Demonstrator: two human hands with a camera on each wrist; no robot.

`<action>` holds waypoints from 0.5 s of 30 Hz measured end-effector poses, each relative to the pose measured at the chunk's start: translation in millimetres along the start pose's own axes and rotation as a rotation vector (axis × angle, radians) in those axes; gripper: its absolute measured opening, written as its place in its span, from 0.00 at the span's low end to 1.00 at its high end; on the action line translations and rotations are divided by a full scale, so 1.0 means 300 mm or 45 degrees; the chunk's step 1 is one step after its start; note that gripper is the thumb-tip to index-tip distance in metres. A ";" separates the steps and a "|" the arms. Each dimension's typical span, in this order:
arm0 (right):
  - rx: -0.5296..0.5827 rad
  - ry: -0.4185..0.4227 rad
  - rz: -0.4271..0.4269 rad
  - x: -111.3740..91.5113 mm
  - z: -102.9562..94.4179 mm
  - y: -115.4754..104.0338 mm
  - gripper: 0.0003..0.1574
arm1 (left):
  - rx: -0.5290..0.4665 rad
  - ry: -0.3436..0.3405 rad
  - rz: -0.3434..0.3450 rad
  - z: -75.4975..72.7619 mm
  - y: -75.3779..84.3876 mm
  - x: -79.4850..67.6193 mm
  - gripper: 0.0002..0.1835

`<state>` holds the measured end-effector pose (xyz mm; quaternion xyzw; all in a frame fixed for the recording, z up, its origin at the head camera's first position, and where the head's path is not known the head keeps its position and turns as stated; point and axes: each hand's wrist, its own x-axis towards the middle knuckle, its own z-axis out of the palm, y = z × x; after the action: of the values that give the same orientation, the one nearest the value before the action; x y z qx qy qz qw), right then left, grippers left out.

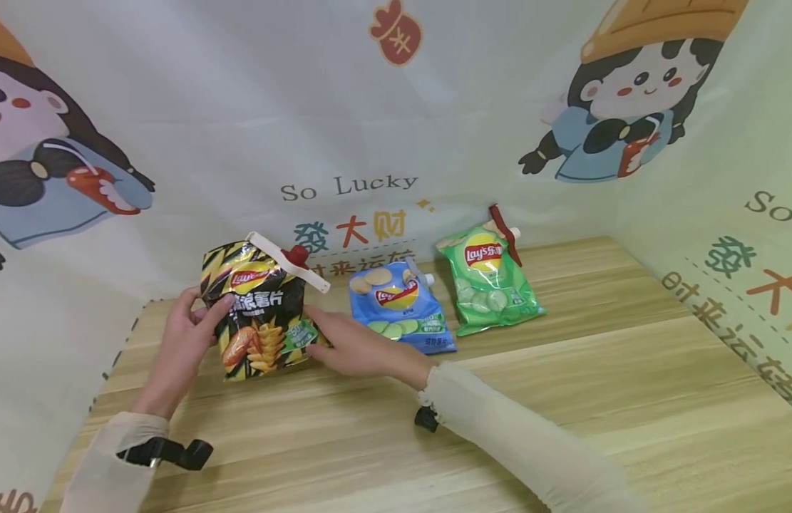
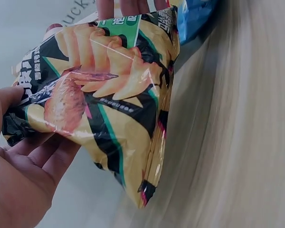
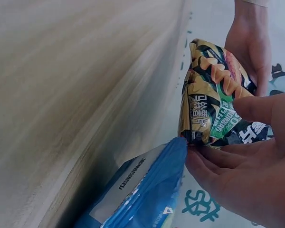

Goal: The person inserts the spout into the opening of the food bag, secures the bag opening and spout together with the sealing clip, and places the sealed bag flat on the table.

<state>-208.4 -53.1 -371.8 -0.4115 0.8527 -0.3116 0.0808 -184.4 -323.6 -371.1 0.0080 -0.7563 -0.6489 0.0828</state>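
A black and gold Lay's chip bag point(image 1: 254, 317) is held at the left of the table, its printed front toward the head camera. A white sealing clip point(image 1: 274, 251) with a red cap point(image 1: 296, 256) lies slantwise across the bag's top. My left hand point(image 1: 185, 342) grips the bag's left edge, thumb on the front and fingers behind, as the left wrist view point(image 2: 23, 175) also shows. On the opposite edge, my right hand point(image 1: 357, 345) holds the bag between thumb and fingers. In the right wrist view, the right thumb point(image 3: 256, 108) lies over the printed front.
A blue Lay's bag point(image 1: 398, 303) lies behind my right hand, with a white cap point(image 1: 429, 279) at its top corner. Farther right lies a green Lay's bag point(image 1: 492, 285) under a red clip point(image 1: 506, 235). Printed cloth point(image 1: 485, 128) walls the wooden table point(image 1: 594, 385).
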 end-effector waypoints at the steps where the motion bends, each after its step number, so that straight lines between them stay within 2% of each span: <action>1: -0.022 0.002 0.012 0.007 0.001 0.003 0.40 | -0.014 0.000 -0.011 0.002 -0.009 0.013 0.18; 3: -0.067 0.000 0.042 0.021 0.005 0.009 0.40 | -0.033 0.010 -0.034 0.007 -0.029 0.037 0.18; 5: -0.113 -0.010 0.077 0.033 0.012 0.017 0.40 | 0.007 0.015 -0.056 0.013 -0.052 0.056 0.19; 10: -0.180 -0.056 0.153 0.051 0.032 0.032 0.40 | 0.118 0.008 -0.113 0.034 -0.101 0.089 0.31; 15: -0.218 -0.088 0.182 0.054 0.036 0.035 0.40 | 0.057 0.017 -0.196 0.059 -0.120 0.113 0.40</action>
<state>-221.3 -65.5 -384.7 -0.3656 0.9000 -0.2167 0.0966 -223.8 -315.9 -405.2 0.0723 -0.7672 -0.6362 0.0377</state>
